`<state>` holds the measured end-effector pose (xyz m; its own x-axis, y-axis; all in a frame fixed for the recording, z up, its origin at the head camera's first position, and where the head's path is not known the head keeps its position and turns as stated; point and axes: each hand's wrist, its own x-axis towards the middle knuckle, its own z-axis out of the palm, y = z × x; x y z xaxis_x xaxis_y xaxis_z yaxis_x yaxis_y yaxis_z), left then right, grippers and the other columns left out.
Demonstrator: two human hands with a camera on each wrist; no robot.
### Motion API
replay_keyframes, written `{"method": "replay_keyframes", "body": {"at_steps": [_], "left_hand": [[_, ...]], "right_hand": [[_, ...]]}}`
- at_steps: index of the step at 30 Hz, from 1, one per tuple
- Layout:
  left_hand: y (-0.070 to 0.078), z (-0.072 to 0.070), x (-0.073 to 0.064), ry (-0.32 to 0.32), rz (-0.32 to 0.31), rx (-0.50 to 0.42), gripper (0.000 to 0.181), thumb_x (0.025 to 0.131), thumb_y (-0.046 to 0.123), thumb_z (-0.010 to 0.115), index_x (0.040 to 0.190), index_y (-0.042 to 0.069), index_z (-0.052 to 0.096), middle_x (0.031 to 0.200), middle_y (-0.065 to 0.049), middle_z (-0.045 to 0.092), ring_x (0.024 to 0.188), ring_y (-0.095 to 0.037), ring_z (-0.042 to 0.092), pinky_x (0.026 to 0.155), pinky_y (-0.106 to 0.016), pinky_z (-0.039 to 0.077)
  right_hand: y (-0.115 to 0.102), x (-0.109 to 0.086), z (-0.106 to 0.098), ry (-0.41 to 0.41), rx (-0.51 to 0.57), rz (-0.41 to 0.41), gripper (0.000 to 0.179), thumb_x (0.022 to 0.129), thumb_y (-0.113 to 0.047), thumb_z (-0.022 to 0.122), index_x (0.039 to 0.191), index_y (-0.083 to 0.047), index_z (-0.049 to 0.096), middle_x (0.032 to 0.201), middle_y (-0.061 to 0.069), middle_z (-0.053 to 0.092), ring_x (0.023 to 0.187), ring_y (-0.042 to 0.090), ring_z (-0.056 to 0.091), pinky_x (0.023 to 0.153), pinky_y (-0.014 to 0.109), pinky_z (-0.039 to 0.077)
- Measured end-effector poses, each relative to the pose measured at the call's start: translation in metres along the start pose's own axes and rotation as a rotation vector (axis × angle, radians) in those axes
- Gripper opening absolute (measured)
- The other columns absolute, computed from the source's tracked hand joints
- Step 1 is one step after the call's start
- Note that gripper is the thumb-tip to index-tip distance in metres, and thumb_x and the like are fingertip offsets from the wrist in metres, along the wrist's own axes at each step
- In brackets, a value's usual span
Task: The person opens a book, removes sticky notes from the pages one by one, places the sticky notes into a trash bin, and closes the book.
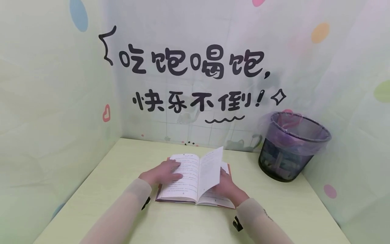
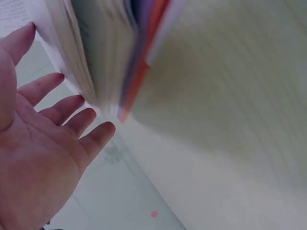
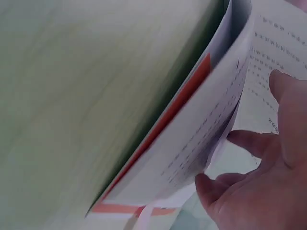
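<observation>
An open book (image 1: 183,186) with printed pages and an orange-edged cover lies on the table. One leaf (image 1: 211,171) stands raised near the middle, leaning to the right. My left hand (image 1: 163,173) rests on the left page, fingers spread. In the left wrist view, the fingertips (image 2: 88,115) are along the edge of the thick page block (image 2: 108,57). Behind the raised leaf is my right hand (image 1: 226,186), partly hidden by it. The right wrist view shows this hand (image 3: 268,177) with its fingers extended against the pages (image 3: 192,139).
A black mesh bin (image 1: 283,162) with a purple liner stands at the back right of the pale table (image 1: 182,227). Walls with printed sheeting (image 1: 189,34) enclose the table at the back and both sides. A ribbon (image 3: 144,218) hangs at the book's edge.
</observation>
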<state>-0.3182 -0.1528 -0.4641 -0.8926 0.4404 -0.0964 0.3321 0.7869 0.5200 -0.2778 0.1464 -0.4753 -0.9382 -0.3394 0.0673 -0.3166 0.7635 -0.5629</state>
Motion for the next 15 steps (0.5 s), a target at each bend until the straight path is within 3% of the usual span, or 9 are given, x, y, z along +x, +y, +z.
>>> {"method": "replay_keyframes", "body": {"at_steps": [3, 7, 10, 15], "left_hand": [[-0.010, -0.003, -0.006, 0.000, 0.001, -0.004, 0.075, 0.106, 0.041, 0.069, 0.163, -0.002, 0.047, 0.172, -0.028, 0.042, 0.165, -0.050, 0.029, 0.136, -0.065, 0.024], [-0.017, -0.006, -0.013, 0.005, -0.007, -0.035, 0.079, 0.104, 0.042, 0.074, 0.164, -0.001, 0.047, 0.170, -0.029, 0.044, 0.162, -0.052, 0.034, 0.133, -0.068, 0.028], [-0.022, -0.007, -0.015, 0.016, 0.005, -0.043, 0.078, 0.101, 0.036, 0.078, 0.164, 0.001, 0.048, 0.169, -0.029, 0.046, 0.160, -0.052, 0.037, 0.132, -0.070, 0.030], [-0.038, -0.010, -0.016, 0.039, 0.017, -0.043, 0.074, 0.099, 0.024, 0.080, 0.163, 0.001, 0.050, 0.166, -0.029, 0.049, 0.158, -0.053, 0.040, 0.131, -0.070, 0.032]], "right_hand": [[-0.007, 0.003, 0.007, -0.060, -0.115, 0.096, 0.067, 0.106, -0.045, 0.066, 0.160, -0.007, 0.056, 0.170, 0.028, 0.045, 0.163, 0.055, 0.031, 0.131, 0.074, 0.027], [-0.013, 0.001, 0.011, -0.137, -0.100, 0.241, 0.100, 0.102, -0.070, 0.061, 0.168, 0.001, 0.038, 0.176, 0.037, 0.024, 0.165, 0.056, 0.025, 0.131, 0.074, 0.026], [-0.017, -0.002, 0.012, -0.171, -0.104, 0.256, 0.114, 0.097, -0.080, 0.060, 0.170, 0.004, 0.032, 0.176, 0.038, 0.023, 0.166, 0.056, 0.022, 0.133, 0.073, 0.023], [-0.021, -0.001, 0.017, -0.177, -0.146, 0.263, 0.124, 0.092, -0.086, 0.061, 0.169, 0.006, 0.030, 0.176, 0.039, 0.023, 0.166, 0.056, 0.021, 0.134, 0.072, 0.021]]}}
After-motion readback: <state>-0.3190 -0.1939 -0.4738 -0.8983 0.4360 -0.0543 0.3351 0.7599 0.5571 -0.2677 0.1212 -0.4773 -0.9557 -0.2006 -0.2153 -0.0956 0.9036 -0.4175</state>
